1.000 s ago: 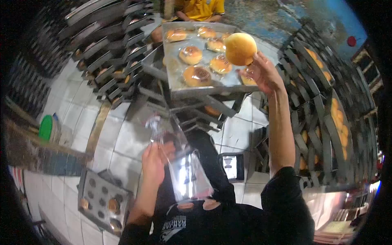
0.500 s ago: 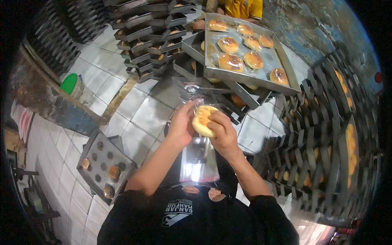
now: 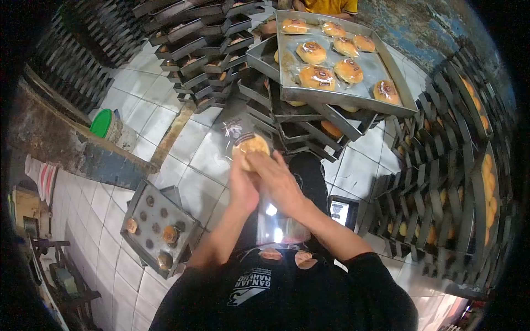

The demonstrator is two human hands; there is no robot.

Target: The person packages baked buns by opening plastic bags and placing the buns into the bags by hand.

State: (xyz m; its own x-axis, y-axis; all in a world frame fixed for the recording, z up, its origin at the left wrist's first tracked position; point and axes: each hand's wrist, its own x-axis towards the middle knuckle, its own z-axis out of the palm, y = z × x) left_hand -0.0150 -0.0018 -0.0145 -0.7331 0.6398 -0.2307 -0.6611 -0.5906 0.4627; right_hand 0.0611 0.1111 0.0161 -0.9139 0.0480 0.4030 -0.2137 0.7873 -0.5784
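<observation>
A round golden bun (image 3: 251, 147) sits inside a clear printed plastic bag (image 3: 233, 130), held out in front of my body. My left hand (image 3: 243, 187) is closed around the lower left of the bagged bun. From the right, my right hand (image 3: 280, 185) presses its fingers onto the near side of the bun, at the bag's mouth; its fingertips are partly hidden. On my lap, below both hands, lies a stack of clear plastic bags (image 3: 270, 231).
A large metal tray (image 3: 353, 99) of bagged buns rests on stacked trays ahead right. More tray stacks stand at far left (image 3: 190, 49) and right (image 3: 430, 193). A tray with few buns (image 3: 146, 234) lies on the tiles at left. A person in a yellow shirt (image 3: 326, 6) is beyond.
The bun, bare in my right hand before, is now inside the plastic bag. Both hands have come together, and the bun has shifted left and slightly forward.
</observation>
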